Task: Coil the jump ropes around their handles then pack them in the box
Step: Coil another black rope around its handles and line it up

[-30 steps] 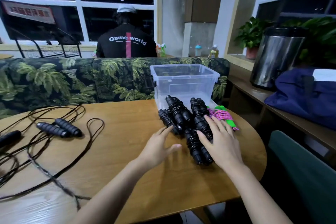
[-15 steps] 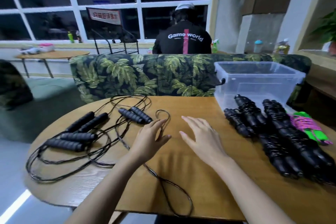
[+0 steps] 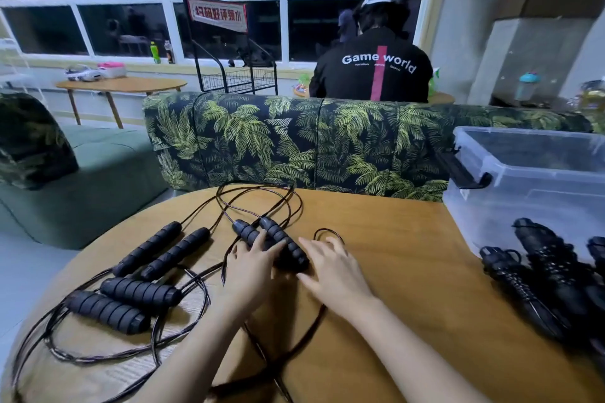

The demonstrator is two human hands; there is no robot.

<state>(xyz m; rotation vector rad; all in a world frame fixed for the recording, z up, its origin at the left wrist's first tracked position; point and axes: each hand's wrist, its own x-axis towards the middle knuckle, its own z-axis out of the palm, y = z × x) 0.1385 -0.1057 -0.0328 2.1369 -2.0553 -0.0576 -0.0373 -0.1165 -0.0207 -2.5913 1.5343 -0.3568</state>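
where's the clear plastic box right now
In the head view the clear plastic box sits at the far right edge of the wooden table, in front of the leaf-print sofa and just behind the pile of coiled jump ropes.

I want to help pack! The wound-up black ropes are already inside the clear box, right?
Not quite. The head view shows the wound-up black ropes lying on the table in front of the clear box, not inside it.

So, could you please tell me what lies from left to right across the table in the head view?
loose rope handles → left hand → right hand → coiled jump ropes
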